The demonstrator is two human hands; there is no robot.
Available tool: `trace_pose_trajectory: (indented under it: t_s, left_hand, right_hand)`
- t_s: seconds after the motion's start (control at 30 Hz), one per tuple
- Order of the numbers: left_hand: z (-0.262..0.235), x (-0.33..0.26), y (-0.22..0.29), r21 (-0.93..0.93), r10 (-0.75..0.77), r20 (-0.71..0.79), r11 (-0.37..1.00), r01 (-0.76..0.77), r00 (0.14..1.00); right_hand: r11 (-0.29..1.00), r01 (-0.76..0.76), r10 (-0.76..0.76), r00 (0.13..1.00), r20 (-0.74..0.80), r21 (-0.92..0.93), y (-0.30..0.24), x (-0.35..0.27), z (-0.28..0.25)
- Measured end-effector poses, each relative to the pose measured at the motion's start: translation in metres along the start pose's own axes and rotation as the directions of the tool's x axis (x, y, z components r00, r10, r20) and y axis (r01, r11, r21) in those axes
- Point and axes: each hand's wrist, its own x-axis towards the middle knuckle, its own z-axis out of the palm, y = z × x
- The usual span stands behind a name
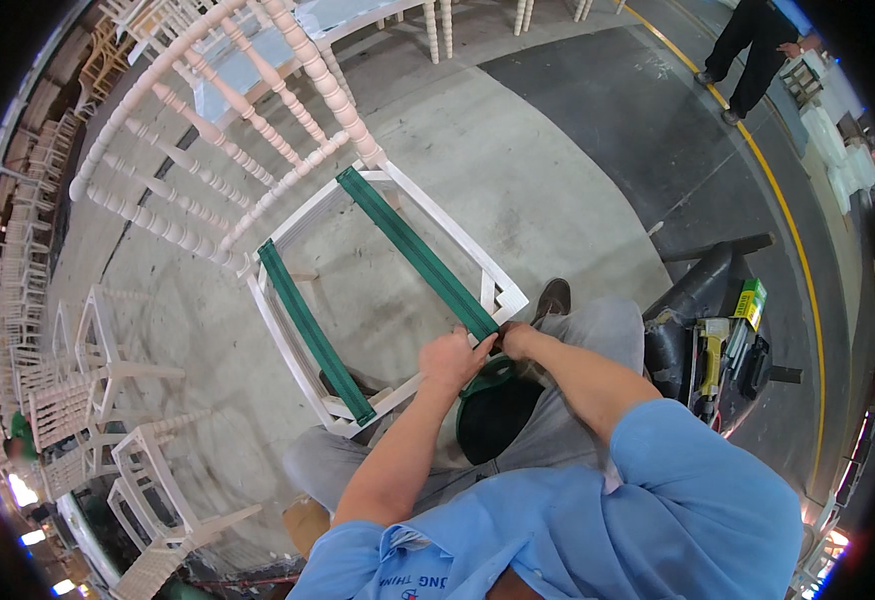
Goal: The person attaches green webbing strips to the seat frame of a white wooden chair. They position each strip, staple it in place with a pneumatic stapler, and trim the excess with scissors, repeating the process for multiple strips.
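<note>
Two green woven webbing straps (413, 250) are stretched across the open seat of a white wooden chair frame (458, 240), and the near end of one is gripped by the left hand (453, 358) and the right hand (516, 340) at the frame's front corner.

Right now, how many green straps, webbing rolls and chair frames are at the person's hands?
Green straps across the frame: 2, one on the left, one on the right
Green webbing roll on the lap: 1
White chair frame: 1
Total: 4
Both the left hand and the right hand grip the right strap's near end.
</note>
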Motion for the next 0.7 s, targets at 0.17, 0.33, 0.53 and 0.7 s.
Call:
trace_pose_trajectory:
  t_s: [0.17,0.33,0.53,0.7]
  left_hand:
    - [0.005,0.006,0.004,-0.009,0.013,-0.019,1.000,-0.014,1.000]
    - [-0.001,0.007,0.010,0.023,0.047,-0.007,0.999,-0.047,0.999]
    - [0.002,0.006,0.007,0.005,-0.003,-0.049,1.000,0.003,0.999]
    - [0.009,0.003,-0.006,0.021,-0.015,-0.042,1.000,0.016,0.999]
  right_hand:
    - [0.595,-0.365,0.361,0.917,0.168,0.716,0.016,-0.023,-0.003]
    - [-0.401,-0.427,0.026,0.879,0.476,0.811,-0.004,-0.029,0.005]
    - [-0.867,-0.223,-0.102,0.955,0.279,0.445,-0.037,-0.023,0.011]
    - [-0.895,-0.121,-0.017,0.971,0.239,0.429,-0.040,0.016,0.015]
